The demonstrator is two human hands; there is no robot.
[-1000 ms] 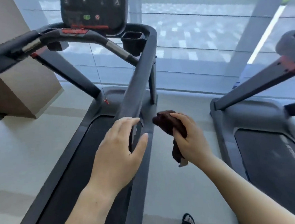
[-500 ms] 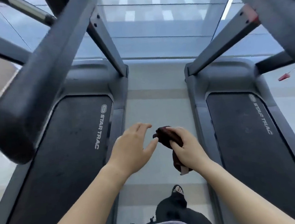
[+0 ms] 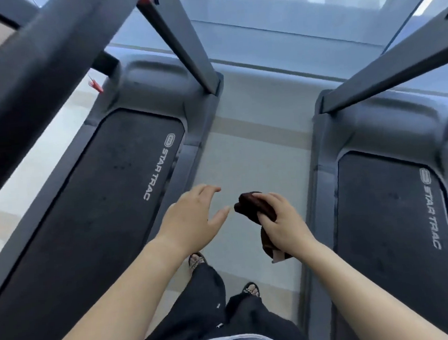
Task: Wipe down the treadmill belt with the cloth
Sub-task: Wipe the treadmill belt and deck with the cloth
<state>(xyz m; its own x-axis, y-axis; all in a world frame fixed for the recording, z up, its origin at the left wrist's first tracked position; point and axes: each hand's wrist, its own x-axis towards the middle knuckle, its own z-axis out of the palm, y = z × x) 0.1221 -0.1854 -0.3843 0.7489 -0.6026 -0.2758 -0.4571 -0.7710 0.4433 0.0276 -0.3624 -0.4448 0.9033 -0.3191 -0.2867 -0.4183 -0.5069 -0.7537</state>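
A dark brown cloth is bunched in my right hand, which grips it over the floor strip between two treadmills; one end hangs below the hand. My left hand hovers beside it with fingers spread and relaxed, holding nothing, near the right rail of the left treadmill. The left treadmill's black belt carries a white STAR TRAC logo. A second black belt lies to the right. Neither hand touches a belt.
Grey handrail bars cross the upper left, and a slanted upright rises from the left treadmill's front. Another upright slants over the right treadmill. My feet in sandals stand on the pale floor between machines. Glass wall ahead.
The view has tilted down and shifted right, showing both belts and my legs. My left hand left the handrail and now hovers free. The cloth stays gripped in my right hand.
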